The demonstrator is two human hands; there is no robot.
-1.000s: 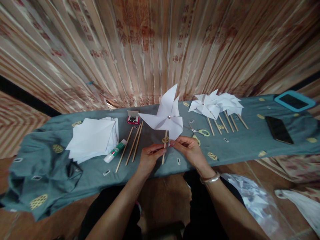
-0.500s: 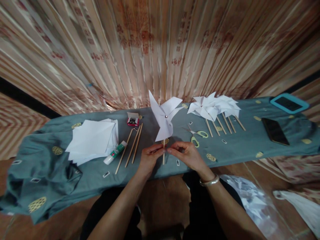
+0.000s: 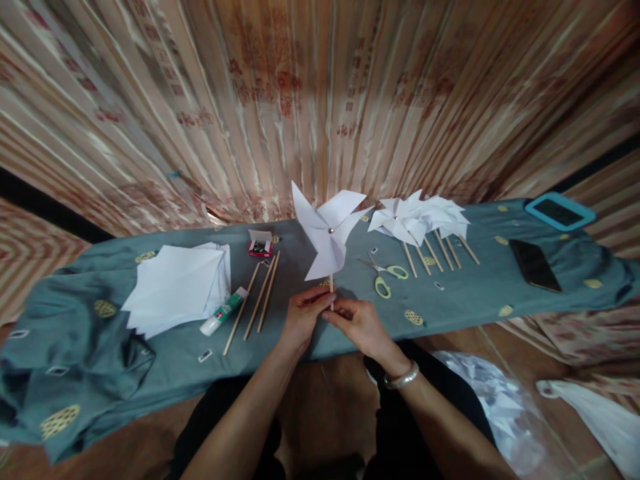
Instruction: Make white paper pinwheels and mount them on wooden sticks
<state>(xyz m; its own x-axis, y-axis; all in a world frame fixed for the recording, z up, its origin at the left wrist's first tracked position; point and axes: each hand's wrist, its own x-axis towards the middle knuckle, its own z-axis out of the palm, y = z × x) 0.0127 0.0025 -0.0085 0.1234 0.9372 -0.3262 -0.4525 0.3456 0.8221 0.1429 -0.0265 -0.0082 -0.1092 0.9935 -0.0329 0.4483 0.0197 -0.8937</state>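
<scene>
A white paper pinwheel [image 3: 325, 250] on a wooden stick stands upright before me, a round silver pin at its centre. My left hand [image 3: 300, 320] pinches the stick just below the blades. Right beside it, my right hand [image 3: 365, 327], with a silver bangle on the wrist, has thumb and fingers closed on the lower stick. The fingers hide the stick's bottom end. Green-handled scissors [image 3: 383, 287] lie partly open to the right of the pinwheel. Left of my hands are several loose wooden sticks [image 3: 253, 309] and a glue stick [image 3: 220, 315].
A stack of white paper [image 3: 173, 283] lies at the left of the cloth-covered table [image 3: 185, 360]. Behind the sticks sits a small open red box [image 3: 261, 248]. Finished pinwheels [image 3: 405, 220], a phone [image 3: 535, 265] and a blue-framed device [image 3: 560, 211] lie to the right. Curtains [image 3: 300, 100] hang behind.
My right hand has moved left and lower on the stick, close against my left hand. The pinwheel's blades have turned only slightly. The whole view has shifted a little.
</scene>
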